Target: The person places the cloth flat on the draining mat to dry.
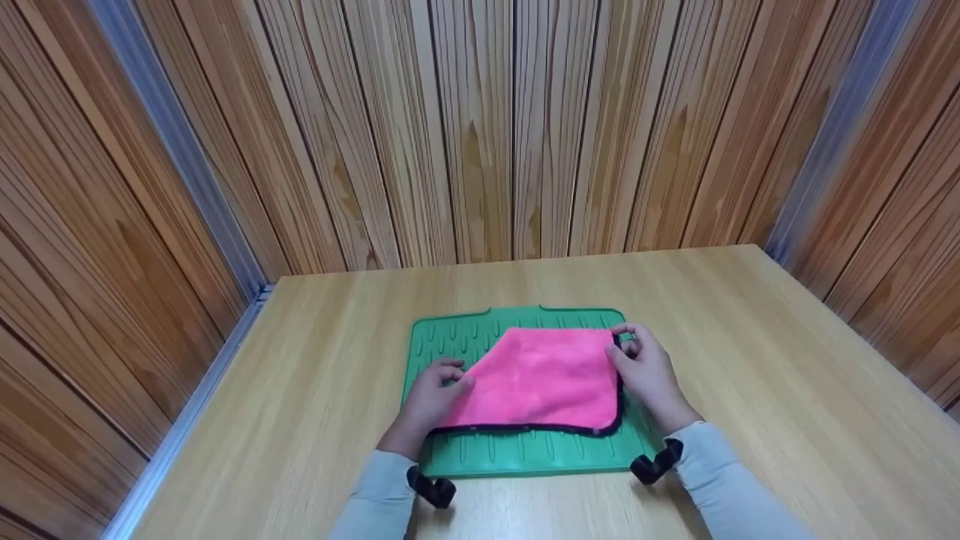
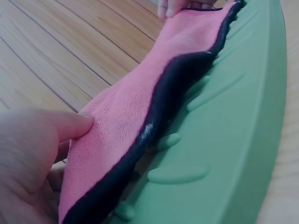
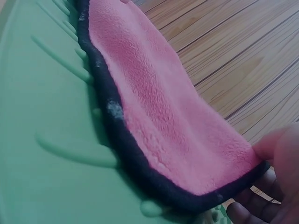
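Note:
A pink plush cloth [image 1: 544,379] with a dark edging lies over a green ridged mat [image 1: 517,456], its upper left side running at a slant. At the cloth's left side my left hand [image 1: 433,394] pinches it, thumb on top, as the left wrist view also shows with the thumb [image 2: 77,125] pressed into the pink pile. My right hand [image 1: 651,371] grips the right edge near the far corner. In the right wrist view the right thumb [image 3: 271,143] lies on the pink face, with fingers under the dark border.
The mat rests on a light wooden table [image 1: 300,390]. Wood-plank walls [image 1: 480,135] stand behind and on both sides, with metal strips at the corners. Black wrist straps [image 1: 433,491] sit on both sleeves.

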Motion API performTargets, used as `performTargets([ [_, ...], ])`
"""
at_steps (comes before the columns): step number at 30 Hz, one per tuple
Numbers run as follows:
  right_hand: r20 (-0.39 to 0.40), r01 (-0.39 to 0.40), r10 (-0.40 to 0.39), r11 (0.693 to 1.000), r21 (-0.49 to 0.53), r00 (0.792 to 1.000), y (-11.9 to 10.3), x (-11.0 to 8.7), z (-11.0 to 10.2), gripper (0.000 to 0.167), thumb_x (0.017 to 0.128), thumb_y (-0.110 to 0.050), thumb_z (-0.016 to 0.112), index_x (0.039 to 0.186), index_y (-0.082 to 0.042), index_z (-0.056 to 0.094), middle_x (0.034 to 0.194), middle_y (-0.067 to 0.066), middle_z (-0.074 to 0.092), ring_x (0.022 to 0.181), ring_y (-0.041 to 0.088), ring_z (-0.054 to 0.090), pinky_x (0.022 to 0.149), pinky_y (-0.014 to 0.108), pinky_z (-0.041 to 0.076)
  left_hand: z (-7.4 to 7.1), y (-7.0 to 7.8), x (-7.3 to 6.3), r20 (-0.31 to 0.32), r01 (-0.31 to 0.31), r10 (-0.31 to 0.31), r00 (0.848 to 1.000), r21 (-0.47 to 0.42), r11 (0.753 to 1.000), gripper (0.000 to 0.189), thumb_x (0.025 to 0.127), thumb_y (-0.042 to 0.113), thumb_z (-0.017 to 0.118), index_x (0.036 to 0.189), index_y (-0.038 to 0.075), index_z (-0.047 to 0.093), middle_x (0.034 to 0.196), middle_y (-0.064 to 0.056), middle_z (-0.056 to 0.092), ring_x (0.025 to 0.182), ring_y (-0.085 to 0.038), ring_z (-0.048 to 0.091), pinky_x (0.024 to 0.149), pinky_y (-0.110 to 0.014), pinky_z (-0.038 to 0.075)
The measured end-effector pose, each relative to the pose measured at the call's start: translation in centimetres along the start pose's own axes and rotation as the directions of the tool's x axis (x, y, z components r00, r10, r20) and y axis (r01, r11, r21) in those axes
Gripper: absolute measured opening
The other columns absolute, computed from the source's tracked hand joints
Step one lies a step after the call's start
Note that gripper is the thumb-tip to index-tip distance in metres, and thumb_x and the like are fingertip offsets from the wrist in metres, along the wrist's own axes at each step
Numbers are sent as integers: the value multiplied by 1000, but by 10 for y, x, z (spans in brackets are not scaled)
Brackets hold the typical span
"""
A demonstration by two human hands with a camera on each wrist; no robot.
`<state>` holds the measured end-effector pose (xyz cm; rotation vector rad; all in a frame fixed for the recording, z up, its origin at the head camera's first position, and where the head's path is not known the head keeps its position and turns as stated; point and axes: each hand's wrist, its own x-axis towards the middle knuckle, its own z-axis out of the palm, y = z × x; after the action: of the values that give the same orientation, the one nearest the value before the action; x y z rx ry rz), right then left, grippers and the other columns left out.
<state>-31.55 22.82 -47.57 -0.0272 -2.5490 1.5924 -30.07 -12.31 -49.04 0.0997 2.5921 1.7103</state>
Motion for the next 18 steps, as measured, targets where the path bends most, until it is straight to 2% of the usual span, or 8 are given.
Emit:
performTargets([
  [6,-55,24,-24,1000,-5,998,-3,-1,-2,29,115,-14,61,141,-4,58,85,-4,55,75,11,50,71,23,43,-6,4,-2,-37,29,-29,999,-13,999,20,109,14,73,92,4,76,165,-20,61,162,-53,47,131,-64,44],
  [12,-97,42,-42,999,-7,994,-4,-1,0,24,114,-12,61,137,-4,59,91,-1,58,79,11,53,72,22,45,-10,7,-5,-38,-10,9,999,-21,1000,19,106,13,76,90,2,75,161,-24,63,154,-53,57,120,-58,55],
  [15,-74,49,-48,999,4,996,-3,-2,2,26,114,-11,61,138,-3,59,92,0,60,80,12,55,74,22,46,-10,7,-6,-23,-18,18,1000,-13,1000,20,106,14,77,89,3,74,159,-25,64,150,-52,60,115,-55,59],
  [18,-23,39,-38,999,22,999,-1,-2,3,30,115,-14,61,142,-4,57,89,-2,59,76,11,53,72,23,47,-8,5,-8,-10,-5,5,1000,4,1000,21,106,17,77,90,4,73,154,-25,67,147,-48,61,114,-54,58],
])
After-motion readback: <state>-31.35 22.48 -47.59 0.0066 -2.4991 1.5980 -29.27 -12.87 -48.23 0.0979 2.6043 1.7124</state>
